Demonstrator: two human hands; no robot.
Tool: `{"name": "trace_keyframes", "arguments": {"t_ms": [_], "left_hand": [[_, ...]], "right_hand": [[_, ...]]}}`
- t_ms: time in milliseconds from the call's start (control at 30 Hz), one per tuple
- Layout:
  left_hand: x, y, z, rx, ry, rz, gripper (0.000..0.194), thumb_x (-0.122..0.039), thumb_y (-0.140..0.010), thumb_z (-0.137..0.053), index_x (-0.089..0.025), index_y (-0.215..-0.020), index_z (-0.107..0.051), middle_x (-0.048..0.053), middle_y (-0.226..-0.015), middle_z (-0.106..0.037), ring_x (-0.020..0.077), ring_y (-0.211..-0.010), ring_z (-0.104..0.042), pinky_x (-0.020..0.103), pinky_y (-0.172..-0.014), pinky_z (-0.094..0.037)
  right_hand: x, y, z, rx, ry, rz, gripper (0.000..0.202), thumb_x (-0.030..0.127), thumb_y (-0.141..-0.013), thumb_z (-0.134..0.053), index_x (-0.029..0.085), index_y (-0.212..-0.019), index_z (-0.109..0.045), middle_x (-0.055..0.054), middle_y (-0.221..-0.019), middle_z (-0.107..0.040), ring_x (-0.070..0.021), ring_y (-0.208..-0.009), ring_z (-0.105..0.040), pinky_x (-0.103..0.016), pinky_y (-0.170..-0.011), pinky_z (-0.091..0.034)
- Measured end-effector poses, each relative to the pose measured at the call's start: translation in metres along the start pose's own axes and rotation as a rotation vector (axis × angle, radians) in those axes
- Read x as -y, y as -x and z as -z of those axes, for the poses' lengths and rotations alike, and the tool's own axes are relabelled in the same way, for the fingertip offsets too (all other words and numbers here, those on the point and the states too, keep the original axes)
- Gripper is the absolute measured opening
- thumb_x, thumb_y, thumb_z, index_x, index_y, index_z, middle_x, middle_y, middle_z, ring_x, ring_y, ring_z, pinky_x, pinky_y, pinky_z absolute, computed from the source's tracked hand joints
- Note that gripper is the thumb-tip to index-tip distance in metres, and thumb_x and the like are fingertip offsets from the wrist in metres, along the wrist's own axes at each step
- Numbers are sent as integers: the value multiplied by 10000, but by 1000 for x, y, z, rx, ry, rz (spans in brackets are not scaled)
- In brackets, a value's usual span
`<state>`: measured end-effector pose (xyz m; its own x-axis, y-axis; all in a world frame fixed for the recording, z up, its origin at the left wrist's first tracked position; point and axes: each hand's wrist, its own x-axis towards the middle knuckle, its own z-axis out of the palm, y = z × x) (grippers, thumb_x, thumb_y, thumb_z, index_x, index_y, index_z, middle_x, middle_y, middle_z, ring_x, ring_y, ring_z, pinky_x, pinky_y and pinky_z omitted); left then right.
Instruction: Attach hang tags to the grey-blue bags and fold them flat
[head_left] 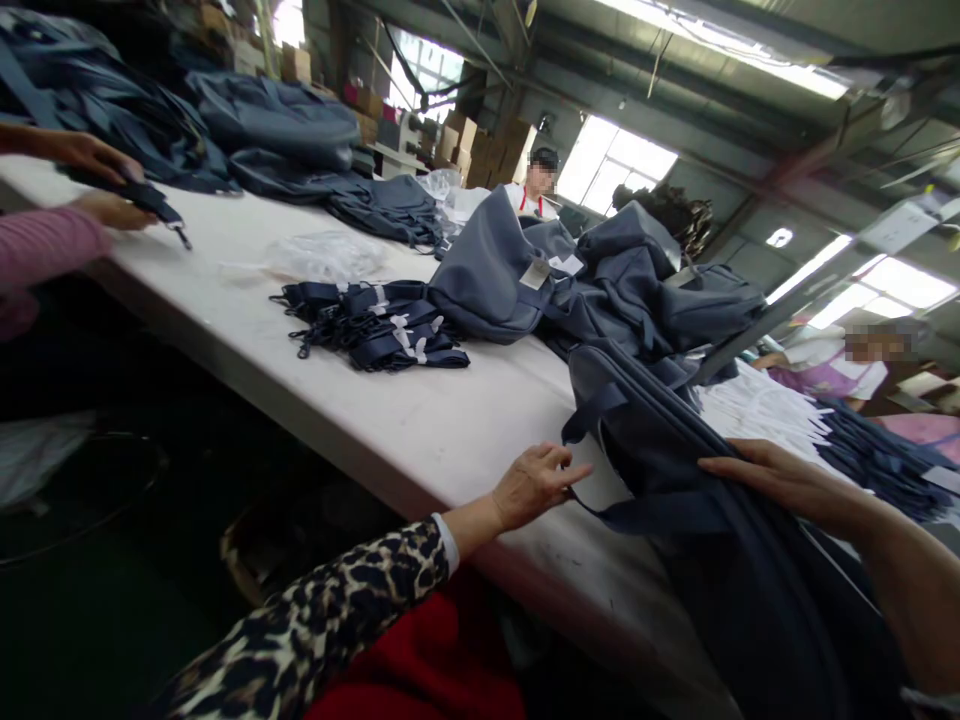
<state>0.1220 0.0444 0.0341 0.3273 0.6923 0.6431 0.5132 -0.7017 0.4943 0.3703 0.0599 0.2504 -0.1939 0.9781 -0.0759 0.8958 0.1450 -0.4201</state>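
Head view: the left hand (pixel 534 487) is at the handle (pixel 667 512) of the navy bag (pixel 660 440), which stands tilted at the near right edge of the worktop (pixel 420 430). Its fingers are bent and narrowly spaced; the handle passes behind them, so a closed pinch cannot be confirmed. The right hand (pixel 780 475) rests on the bag's upper edge; its far fingers are partly concealed, and its grip cannot be determined. The lower part of the bag is dark and cut off by the frame. At far left, a co-worker's hands (pixel 112 195) hold a dark strap (pixel 154 200) with a clip; that person's body is out of frame. The space below the worktop is too dark to resolve.

The worktop surface is white. It carries bundled straps (pixel 375 325) near the centre, clear plastic (pixel 322 255) beyond them, a heap of navy bags (pixel 622 270) behind, and white strips (pixel 765 412) to the right. Cartons (pixel 491 155) are stacked at the far side. Bright windows (pixel 615 165) and a strip light (pixel 742 45) illuminate the room; the metal roof (pixel 690 90) is dim.
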Motion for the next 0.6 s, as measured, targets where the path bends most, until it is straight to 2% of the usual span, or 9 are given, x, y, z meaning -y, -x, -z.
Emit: {"name": "trace_keyframes", "arguments": {"t_ms": [33, 100, 233, 300, 367, 467, 600], "left_hand": [[3, -6, -1, -4, -12, 4, 260, -222, -903, -628, -260, -1159, -656, 77, -1091, -617, 235, -1034, -590, 354, -925, -481], [1, -19, -3, -55, 19, 19, 176, -176, -945, -542, -219, -1068, -659, 62, -1052, -603, 189, -989, -608, 289, -880, -504], [-23, -52, -8, -157, 176, -32, 188, -200, -967, -528, -180, -1152, -554, 58, -1086, -598, 151, -989, -624, 235, -879, -511], [-34, -68, -16, -69, 140, -115, 158, -242, -987, -502, -184, -1123, -557, 62, -1105, -610, 156, -985, -631, 236, -844, -515], [-37, -80, -25, 103, 36, -179, 178, -269, -1007, -462, -181, -1079, -599, 83, -1130, -628, 178, -997, -635, 259, -822, -511], [-27, -89, -37, 305, -33, -207, 201, -296, -981, -522, -175, -955, -680, 105, -1034, -689, 218, -979, -649, 308, -853, -493], [-10, -95, -50, 460, -4, -178, 212, -335, -898, -647, -172, -788, -726, 120, -893, -730, 267, -995, -654, 390, -994, -437]], "right_hand": [[5, 5, 2, 9, -24, 1, 372, 559, -768, -650, 198, -780, -738, -78, -698, -696, -260, -755, -663, -334, -685, -520], [14, 11, 9, 57, -78, -1, 374, 563, -763, -660, 200, -792, -747, -89, -733, -712, -272, -787, -671, -345, -712, -528], [18, 16, 24, 272, -196, -29, 373, 534, -728, -720, 199, -885, -760, -94, -876, -748, -299, -882, -684, -369, -790, -539], [17, 17, 28, 308, -215, -40, 426, 550, -702, -739, 192, -934, -753, -76, -912, -750, -305, -903, -684, -387, -819, -543], [16, 18, 30, 280, -170, -32, 479, 590, -686, -737, 184, -940, -746, -59, -901, -748, -309, -907, -679, -401, -824, -545], [13, 20, 30, 235, -70, -2, 498, 631, -704, -705, 178, -906, -741, -53, -899, -744, -307, -907, -668, -397, -823, -535], [7, 19, 28, 249, -44, 58, 495, 640, -760, -645, 170, -885, -738, -49, -892, -740, -280, -865, -663, -376, -810, -519]]}}
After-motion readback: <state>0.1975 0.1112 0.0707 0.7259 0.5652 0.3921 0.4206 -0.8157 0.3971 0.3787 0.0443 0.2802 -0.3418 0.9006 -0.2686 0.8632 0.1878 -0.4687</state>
